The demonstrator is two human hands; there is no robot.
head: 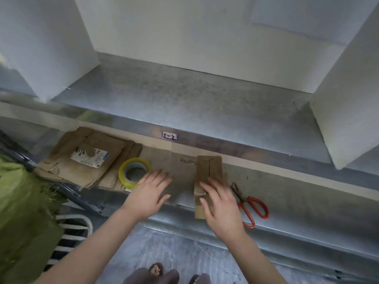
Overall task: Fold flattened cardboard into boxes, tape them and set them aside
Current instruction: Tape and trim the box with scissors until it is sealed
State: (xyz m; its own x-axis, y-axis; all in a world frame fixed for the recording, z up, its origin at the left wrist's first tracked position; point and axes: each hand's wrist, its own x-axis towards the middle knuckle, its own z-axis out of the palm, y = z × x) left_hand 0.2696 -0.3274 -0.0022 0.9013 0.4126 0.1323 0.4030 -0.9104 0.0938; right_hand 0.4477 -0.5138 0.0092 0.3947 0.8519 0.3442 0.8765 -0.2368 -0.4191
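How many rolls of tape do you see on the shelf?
1. The tape roll lies beside the flattened cardboard stack, just left of the left hand; none else shows.

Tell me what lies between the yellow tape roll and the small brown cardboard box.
In the head view, only the left hand, fingers spread, over the grey metal shelf.

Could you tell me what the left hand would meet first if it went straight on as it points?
Probably nothing soon: the left hand points between the tape roll and the cardboard box, over bare shelf. The upper shelf's metal edge would likely come first, though depth is unclear.
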